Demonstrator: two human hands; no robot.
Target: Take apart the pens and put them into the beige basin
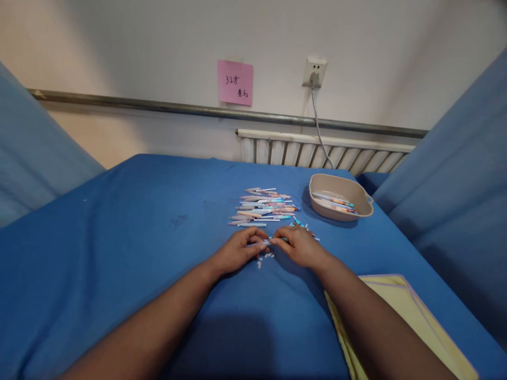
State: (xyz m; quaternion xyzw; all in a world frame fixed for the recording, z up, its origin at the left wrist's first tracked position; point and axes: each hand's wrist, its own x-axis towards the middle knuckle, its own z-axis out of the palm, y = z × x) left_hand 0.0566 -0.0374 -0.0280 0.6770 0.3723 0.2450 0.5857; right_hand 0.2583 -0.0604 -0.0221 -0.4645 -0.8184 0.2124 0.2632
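Note:
In front of me, both hands meet over a slim pale pen [267, 242]. My left hand [240, 249] is closed around its barrel, and my right hand [300, 246] pinches the other end, where a bit of teal shows. Most of the pen is covered by my fingers. Just below lie several small white pieces [260, 262]. Beyond my hands, pen barrels and thin refills [261, 206] lie side by side in a rough stack. Small teal, white and brown pen parts [299, 224] sit behind my right hand, partly hidden by it.
A beige plastic basin [340, 212] at the right holds several pens. A folded yellow cloth [390, 295] lies under my right forearm on the blue-covered surface [130, 253]. Behind are a radiator [291, 150], a metal rail [170, 107] and a plugged-in cable [318, 121]; curtains hang on both sides.

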